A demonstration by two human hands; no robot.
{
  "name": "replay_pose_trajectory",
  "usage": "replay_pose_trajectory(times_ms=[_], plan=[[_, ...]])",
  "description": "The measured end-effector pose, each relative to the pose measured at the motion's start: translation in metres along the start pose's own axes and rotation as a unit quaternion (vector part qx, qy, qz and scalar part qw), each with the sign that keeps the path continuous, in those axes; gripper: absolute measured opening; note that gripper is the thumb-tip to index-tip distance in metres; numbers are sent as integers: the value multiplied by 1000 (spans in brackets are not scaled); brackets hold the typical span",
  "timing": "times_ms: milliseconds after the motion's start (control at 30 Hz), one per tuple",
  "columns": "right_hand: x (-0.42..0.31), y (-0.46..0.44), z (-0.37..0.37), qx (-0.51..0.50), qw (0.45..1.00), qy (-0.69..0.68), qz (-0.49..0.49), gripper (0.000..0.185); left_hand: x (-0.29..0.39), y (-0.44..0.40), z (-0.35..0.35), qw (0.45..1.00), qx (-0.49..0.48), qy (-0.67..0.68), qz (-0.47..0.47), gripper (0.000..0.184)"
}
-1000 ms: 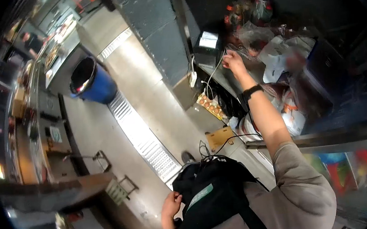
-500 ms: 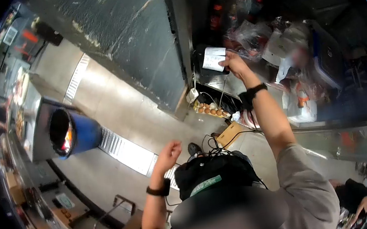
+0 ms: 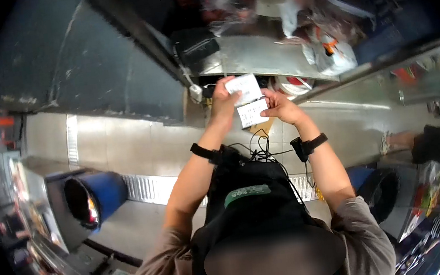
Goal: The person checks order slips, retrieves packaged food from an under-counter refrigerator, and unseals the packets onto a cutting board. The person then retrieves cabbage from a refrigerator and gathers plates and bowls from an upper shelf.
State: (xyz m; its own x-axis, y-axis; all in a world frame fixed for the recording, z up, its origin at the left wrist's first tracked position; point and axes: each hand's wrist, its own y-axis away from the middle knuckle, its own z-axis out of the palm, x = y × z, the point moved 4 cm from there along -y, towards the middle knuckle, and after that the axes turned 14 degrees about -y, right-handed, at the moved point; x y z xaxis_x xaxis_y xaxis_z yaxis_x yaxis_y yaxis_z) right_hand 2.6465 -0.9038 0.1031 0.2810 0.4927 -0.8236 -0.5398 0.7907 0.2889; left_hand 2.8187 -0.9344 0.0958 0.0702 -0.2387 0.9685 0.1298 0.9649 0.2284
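Observation:
Two white printed slips are held up in front of my body, one above the other. My left hand (image 3: 223, 104) pinches the upper paper slip (image 3: 245, 88) at its left side. At the right edge of the lower paper slip (image 3: 251, 114), my right hand (image 3: 280, 108) has its thumb on the front and fingers behind. The slips meet or overlap between my hands; whether they are joined I cannot tell. Beyond them, the black printer-like box (image 3: 195, 45) sits on the metal shelf (image 3: 259, 51), with no paper visible on it.
Plastic bags (image 3: 332, 54) lie on the shelf. A blue bin (image 3: 108, 193) stands at left, another blue bin (image 3: 380, 190) at right. A dark wall (image 3: 75, 61) is at upper left. Black cables hang near my waist. A person (image 3: 432, 146) is at the far right.
My right hand has brought the paper away from the black box and down towards my body. My left hand has risen and taken hold of paper. The view has turned right.

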Motion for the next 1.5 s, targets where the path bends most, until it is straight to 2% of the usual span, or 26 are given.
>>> replay_pose_trajectory(times_ms=[67,133,333,400,467,600,667,733,767,867,933,967,1000,1033,1067,1100,1133,1167,1200,1233,1267,1300,1333,1400,1467,1500], plan=[[1,25,-23,50,997,35,-57,54,-17,-21,10,995,51,74,37,41],[7,34,-66,139,983,69,-94,53,-17,-50,12,996,85,29,27,43],[-27,-9,-173,300,935,157,-107,52,-37,-141,41,959,27,-279,52,49],[-39,-22,-189,350,918,169,-82,52,-46,-173,44,961,-6,-273,38,56],[-40,-35,-209,380,891,243,-39,56,-60,-195,46,962,-29,-260,-73,63],[-8,-36,-259,487,834,232,-118,61,-79,-227,34,895,23,-432,112,73],[-4,-7,-246,485,836,242,-86,57,-62,-207,31,858,25,-486,166,70],[28,30,-256,484,761,413,-123,49,-43,-180,36,814,33,-532,228,68],[30,53,-235,465,808,349,-96,42,-43,-169,38,811,32,-538,228,65],[135,145,-239,459,863,209,-23,32,-45,-129,46,832,-28,-495,250,55],[223,222,-216,467,836,288,1,32,-69,-98,48,867,-118,-436,208,49],[260,260,-201,470,837,218,178,34,-80,-80,49,856,-182,-446,189,46],[284,297,-167,458,796,330,221,28,-94,-60,48,840,-245,-454,167,42],[378,355,-167,472,808,290,202,29,-109,-41,45,809,-321,-473,138,40],[378,383,-120,428,829,328,151,26,-122,-22,42,771,-393,-490,105,38],[452,435,-100,447,810,365,102,18,-132,-4,42,728,-446,-514,84,36],[496,477,-66,571,796,-27,200,13,-140,14,43,680,-498,-535,61,35],[515,499,-27,587,764,-193,185,12,-150,33,44,631,-530,-563,59,35],[498,509,13,603,737,-158,262,15,-160,49,49,580,-559,-589,56,34],[493,523,45,613,734,-185,227,15,-162,63,61,525,-596,-605,48,34],[575,557,56,620,634,-455,83,21,-172,76,73,501,-625,-596,51,34],[622,585,50,589,740,-252,205,30,-186,85,89,482,-625,-609,74,34],[666,611,44,535,781,-25,320,39,-194,96,110,460,-627,-621,99,34],[668,619,26,456,772,273,349,36,-187,115,179,456,-614,-629,140,33],[614,625,0,398,826,282,284,20,-174,131,258,442,-586,-649,198,28],[581,643,-9,576,815,-36,49,19,-171,140,297,464,-587,-634,197,28]])
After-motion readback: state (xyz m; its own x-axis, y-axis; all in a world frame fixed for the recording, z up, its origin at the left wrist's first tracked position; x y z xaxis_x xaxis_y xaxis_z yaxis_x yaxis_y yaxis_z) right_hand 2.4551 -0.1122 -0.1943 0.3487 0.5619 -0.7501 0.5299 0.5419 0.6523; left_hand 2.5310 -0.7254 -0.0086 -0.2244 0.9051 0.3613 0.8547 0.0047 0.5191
